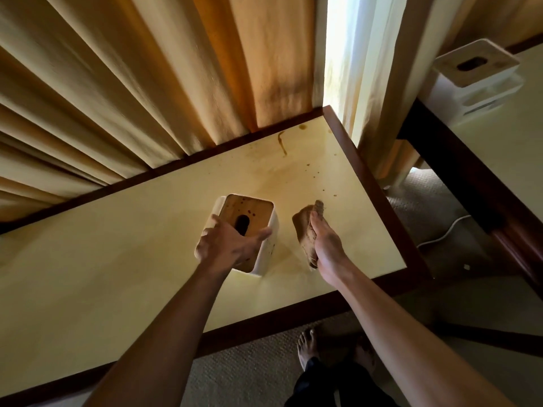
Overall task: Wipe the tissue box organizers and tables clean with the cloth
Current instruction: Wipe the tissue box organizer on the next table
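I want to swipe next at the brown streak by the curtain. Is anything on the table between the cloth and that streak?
Nothing visible. The cloth in the right hand has bare table ahead up to the streak, apart from small brown spots. The organizer, held by the left hand, sits off to the left of that path.

Bare table [117,259] left of tissue box organizer [266,248]; curtain [147,83] crowds far edge

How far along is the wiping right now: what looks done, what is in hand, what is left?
Done: nothing clearly finished. In hand: the left hand grips the tissue box organizer, whose wooden lid shows dark spots; the right hand holds the cloth on the table. Left: the brown streak and specks near the far corner, this organizer, plus the second organizer and its table.
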A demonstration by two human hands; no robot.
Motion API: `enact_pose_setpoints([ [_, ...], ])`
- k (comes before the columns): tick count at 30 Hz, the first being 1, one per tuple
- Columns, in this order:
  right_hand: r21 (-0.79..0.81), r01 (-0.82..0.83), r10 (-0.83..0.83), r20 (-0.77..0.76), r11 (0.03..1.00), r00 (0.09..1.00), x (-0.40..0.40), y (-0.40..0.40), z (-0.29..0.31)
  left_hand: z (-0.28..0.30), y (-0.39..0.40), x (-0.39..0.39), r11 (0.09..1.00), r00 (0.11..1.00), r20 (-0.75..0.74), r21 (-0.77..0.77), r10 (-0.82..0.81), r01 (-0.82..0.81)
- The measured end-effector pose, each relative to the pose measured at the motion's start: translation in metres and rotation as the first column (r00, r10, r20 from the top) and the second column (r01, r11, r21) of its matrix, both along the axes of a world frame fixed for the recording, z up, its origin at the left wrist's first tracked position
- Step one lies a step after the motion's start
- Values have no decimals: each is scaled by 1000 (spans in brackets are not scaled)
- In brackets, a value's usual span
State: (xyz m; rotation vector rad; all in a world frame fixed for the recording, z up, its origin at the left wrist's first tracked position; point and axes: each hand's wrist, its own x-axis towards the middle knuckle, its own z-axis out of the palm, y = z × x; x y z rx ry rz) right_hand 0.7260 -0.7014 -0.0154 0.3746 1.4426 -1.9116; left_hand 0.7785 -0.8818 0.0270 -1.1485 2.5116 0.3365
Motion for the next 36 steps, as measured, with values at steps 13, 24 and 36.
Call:
enact_pose_setpoints([
  [13, -50, -47, 49, 31, 998, 998, 11, -3, -8, 4, 29, -14, 979, 979, 50, 36, 198, -200],
  [24, -144, -77, 89, 80, 987, 993, 23, -10, -11, 25, -30, -20, 784, 760, 194, 199, -620, 589],
  [36, -107, -51, 62, 102, 993, 993, 26, -12, -9, 18, -30, -34, 762, 697, 307, 237, -648, 603],
])
